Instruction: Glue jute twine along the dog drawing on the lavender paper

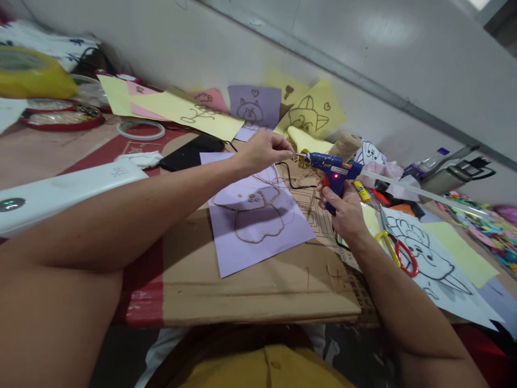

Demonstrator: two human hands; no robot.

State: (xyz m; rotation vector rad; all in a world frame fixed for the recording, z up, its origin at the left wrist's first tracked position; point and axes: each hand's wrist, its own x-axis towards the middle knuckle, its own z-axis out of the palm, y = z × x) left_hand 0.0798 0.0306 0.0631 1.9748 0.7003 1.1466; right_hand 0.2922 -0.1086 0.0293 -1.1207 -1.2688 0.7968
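Note:
My right hand [345,210] is wrapped round the handle of a blue hot glue gun [333,166], its red light on and a long clear glue stick [407,188] running out of the back. The gun's nozzle points left. At its tip the fingers of my left hand [269,151] are pinched together; what they hold, if anything, is too small to make out. Below lies a sheet of purple paper [226,253] with a cartoon figure outlined in twine [258,241]. Loose strands of twine trail near the gun, and a twine spool [345,146] stands behind it.
Cardboard [189,269] covers the work surface. Scissors [398,253] lie on a line drawing [432,258] at right. Several finished twine pictures, such as a purple one [253,102], lean against the wall. A white device [72,191], a tape ring [140,129] and a bottle [452,175] also stand around.

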